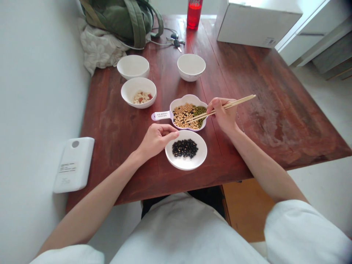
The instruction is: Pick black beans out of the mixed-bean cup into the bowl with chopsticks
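My right hand [224,114] grips a pair of wooden chopsticks [236,102], whose tips reach into a flower-shaped lilac bowl [183,99] of yellow and green beans. My left hand [156,138] rests loosely curled on the table, touching the left rim of a white bowl [187,163] that holds black beans. Another white bowl [129,94] with pale and reddish peanuts stands further left. Two empty white bowls, one [133,66] at the back left and one [191,67] at the back middle, stand behind them.
The red-brown wooden table [261,91] abuts a white wall at left. A green bag [118,18] on floral cloth, keys [176,41], a red bottle [194,14] and a white box [255,22] line the far side. A white device [74,164] hangs on the wall.
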`<state>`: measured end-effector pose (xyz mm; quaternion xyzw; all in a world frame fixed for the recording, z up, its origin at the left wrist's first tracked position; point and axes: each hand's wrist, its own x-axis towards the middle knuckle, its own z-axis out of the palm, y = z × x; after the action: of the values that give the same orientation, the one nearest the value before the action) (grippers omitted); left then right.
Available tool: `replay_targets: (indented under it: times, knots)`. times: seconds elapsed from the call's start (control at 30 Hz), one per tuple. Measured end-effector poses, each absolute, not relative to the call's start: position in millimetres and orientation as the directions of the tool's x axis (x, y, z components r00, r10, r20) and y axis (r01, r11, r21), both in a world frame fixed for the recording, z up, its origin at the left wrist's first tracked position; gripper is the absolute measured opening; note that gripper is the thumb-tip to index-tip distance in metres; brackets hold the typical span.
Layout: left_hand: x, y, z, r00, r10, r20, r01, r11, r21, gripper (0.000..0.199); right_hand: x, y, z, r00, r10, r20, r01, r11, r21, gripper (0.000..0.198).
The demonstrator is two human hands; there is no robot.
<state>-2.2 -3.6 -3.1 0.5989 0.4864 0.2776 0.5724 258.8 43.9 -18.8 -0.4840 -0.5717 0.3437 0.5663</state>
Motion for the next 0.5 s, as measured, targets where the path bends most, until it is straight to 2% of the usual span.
replay_targets:
  times: [0.5]
  knots:
    - [-2.7,-3.2,-3.3,0.379,0.898,-0.224,0.275,0.122,0.954,0.030,259.1,43.6,-16.7,0.117,0.941,0.317,0.128,0.303,-0.944,0.059]
